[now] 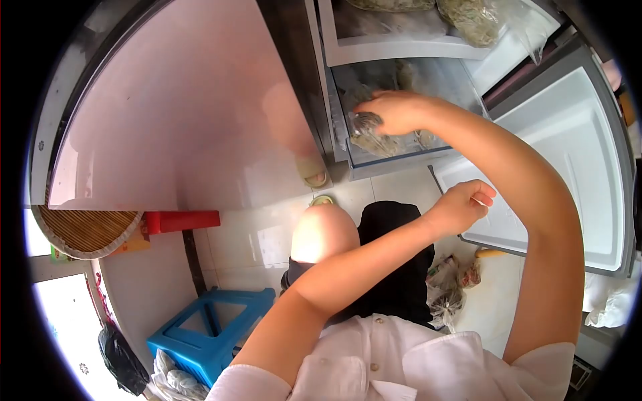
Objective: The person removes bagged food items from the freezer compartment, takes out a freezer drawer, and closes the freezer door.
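Across the upper left of my view stands a broad pinkish panel [170,100]; at right, an open appliance door [562,160] shows its pale inner face. Between them, toward the upper middle, I see the lower drawer [401,160] pulled out below the upper drawer [414,49]. A blue stool [194,347] is at lower left.

My right hand [396,112] reaches into the lower drawer, fingers and thumb closed around the plastic bag [378,142]. My left hand [461,206], right of centre, is loosely curled; I can't tell whether anything is inside it. I judge the step as handling this bag; a next move calls for a firm hold and care below the upper drawer. The bag is inside the lower drawer, near its front wall, long axis slanting from upper left to lower right, darker end pointing upper left.
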Tool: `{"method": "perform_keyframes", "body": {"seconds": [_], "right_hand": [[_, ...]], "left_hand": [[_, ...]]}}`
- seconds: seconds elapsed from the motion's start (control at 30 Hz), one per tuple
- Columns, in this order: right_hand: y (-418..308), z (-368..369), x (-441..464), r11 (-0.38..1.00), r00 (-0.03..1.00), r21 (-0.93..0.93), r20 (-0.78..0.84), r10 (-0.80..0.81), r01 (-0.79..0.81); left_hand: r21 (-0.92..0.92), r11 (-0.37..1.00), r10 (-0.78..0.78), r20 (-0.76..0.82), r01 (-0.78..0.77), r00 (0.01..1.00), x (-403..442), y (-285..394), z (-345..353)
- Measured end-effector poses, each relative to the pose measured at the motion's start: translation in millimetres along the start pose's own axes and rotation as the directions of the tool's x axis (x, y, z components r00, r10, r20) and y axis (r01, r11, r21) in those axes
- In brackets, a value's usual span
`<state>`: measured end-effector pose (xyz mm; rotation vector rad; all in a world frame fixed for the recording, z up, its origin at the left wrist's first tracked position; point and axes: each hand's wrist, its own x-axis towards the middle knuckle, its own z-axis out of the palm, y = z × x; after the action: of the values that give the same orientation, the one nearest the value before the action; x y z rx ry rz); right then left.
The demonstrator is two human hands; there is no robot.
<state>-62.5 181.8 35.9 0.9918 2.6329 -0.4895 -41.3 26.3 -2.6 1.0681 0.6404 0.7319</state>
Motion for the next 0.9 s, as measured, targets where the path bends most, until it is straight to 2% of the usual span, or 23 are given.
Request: {"method": "perform_keyframes", "body": {"seconds": [0.07, 0.13, 0.17, 0.27, 0.33, 0.47, 0.57, 0.6, 0.7, 0.8, 0.9], "right_hand": [[-7.6, 7.4, 21.0, 0.996, 0.999, -0.084, 0.039, -0.005, 0.008], [-9.3, 1.4, 35.6, 0.997, 0.986, -0.077, 0.167, -0.018, 0.032], [-6.4, -1.0, 41.5, 0.996, 0.972, -0.074, 0.234, -0.027, 0.045], [5.9, -0.5, 50.9, 1.0, 0.972, -0.011, 0.235, -0.013, 0.016], [6.8, -5.5, 38.9, 0.997, 0.982, -0.072, 0.183, 0.048, -0.035], [34.6, 2.0, 25.7, 0.97, 0.983, -0.201, 0.093, 0.155, -0.134], [46.4, 5.9, 25.8, 0.926, 0.914, -0.063, 0.145, 0.378, -0.373], [44.2, 0.8, 26.0, 0.919, 0.89, -0.008, 0.245, 0.383, -0.394], [23.4, 29.4, 25.2, 0.882, 0.908, -0.217, -0.121, 0.402, -0.419], [-6.2, 27.9, 19.7, 0.898, 0.972, -0.375, -0.04, 0.233, -0.231], [-12.0, 18.0, 22.7, 0.836, 0.956, -0.549, 0.247, 0.159, 0.003]], "left_hand": [[0.082, 0.996, 0.042, -0.008, -0.041, 0.999, -3.5, 6.1, -2.5], [0.173, 0.979, 0.115, -0.014, -0.111, 0.993, -5.8, 8.2, -3.2], [0.185, 0.978, 0.102, -0.012, -0.098, 0.995, -6.2, 9.5, -3.6], [0.227, 0.972, 0.064, -0.014, -0.059, 0.998, -10.3, 11.7, -5.0], [0.273, 0.961, 0.043, -0.026, -0.034, 0.999, -10.8, 10.0, -4.9], [0.314, 0.945, 0.094, 0.015, -0.094, 0.995, -16.2, 12.3, -4.6], [0.313, 0.944, 0.093, 0.035, -0.099, 0.995, -17.5, 11.6, -3.6], [0.31, 0.946, 0.088, 0.039, -0.096, 0.995, -17.9, 12.8, -3.3], [0.335, 0.937, 0.082, 0.056, -0.096, 0.995, -16.0, 10.4, -0.2], [0.38, 0.915, 0.124, 0.048, -0.133, 0.991, -19.8, 13.3, 2.7], [0.416, 0.891, 0.186, 0.036, -0.184, 0.982, -33.4, 25.8, 0.2]]}}
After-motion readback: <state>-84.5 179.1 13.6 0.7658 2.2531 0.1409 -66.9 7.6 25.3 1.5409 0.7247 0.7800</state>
